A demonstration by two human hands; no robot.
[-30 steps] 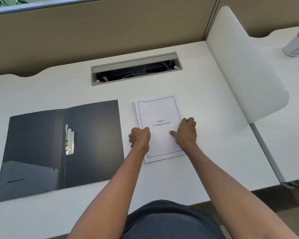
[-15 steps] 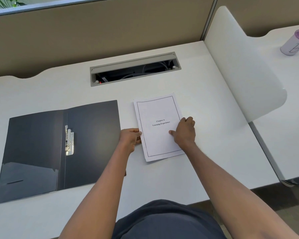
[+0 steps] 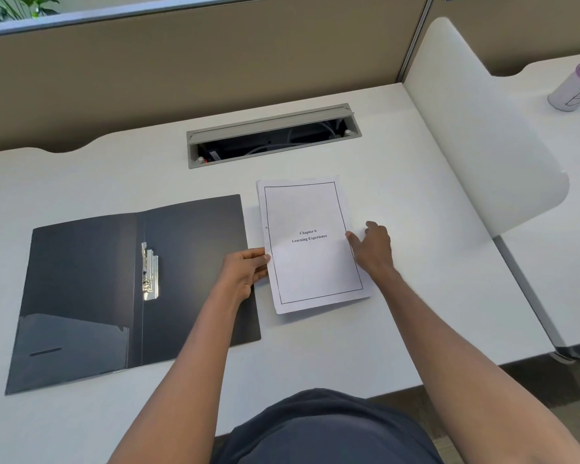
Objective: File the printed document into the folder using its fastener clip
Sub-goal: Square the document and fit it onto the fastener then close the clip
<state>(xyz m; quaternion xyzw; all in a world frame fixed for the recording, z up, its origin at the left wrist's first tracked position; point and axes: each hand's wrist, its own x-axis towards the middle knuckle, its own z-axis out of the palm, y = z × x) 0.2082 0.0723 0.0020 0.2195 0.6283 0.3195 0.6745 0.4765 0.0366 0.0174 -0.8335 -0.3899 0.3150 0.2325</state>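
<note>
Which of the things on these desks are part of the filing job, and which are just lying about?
Part of the job:
document
folder, lying open
fastener clip
left hand and right hand, at the document's side edges

Just lying about:
cup with purple lid, on the next desk
cable tray
divider

Bare desk (image 3: 399,329) right of document (image 3: 312,262); folder (image 3: 91,279) left.

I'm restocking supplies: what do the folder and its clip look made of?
The folder looks like thin dark plastic with a slight sheen, since its pocket reflects light. The clip looks like shiny silver metal, judging by its bright glints. Neither is certain from sight alone.
</note>
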